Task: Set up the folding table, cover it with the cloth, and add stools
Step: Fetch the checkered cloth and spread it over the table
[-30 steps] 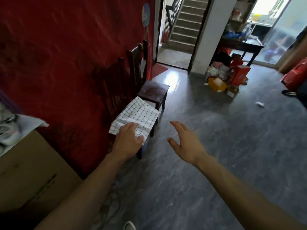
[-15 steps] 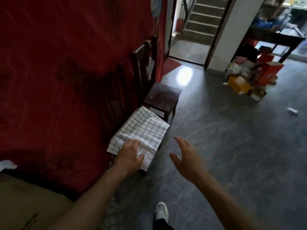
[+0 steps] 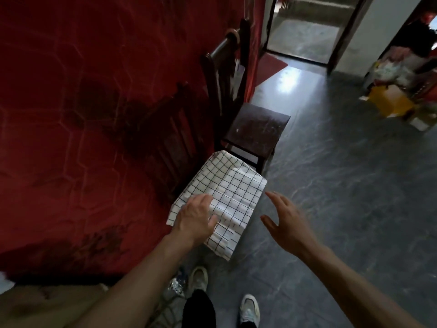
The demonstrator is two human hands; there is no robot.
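Observation:
A folded white cloth with a black grid pattern (image 3: 227, 188) lies on the seat of the nearer dark wooden chair against the red wall. My left hand (image 3: 195, 218) rests palm down on the cloth's near left part, fingers spread. My right hand (image 3: 287, 222) hovers open just right of the cloth, apart from it, over the floor. A second dark wooden chair (image 3: 256, 132) stands just beyond, its seat bare. No folding table or stool shows in view.
The red wall (image 3: 82, 114) runs along the left. A brown cardboard box (image 3: 47, 304) sits at the bottom left. A doorway (image 3: 305, 27) opens ahead, and a pile of boxes and bags (image 3: 402, 91) lies at the far right. My shoes (image 3: 249, 308) stand on the grey floor.
I have stepped closer to the chairs and the view has tilted down. My left hand has stayed on the cloth; my right hand has come nearer its right edge.

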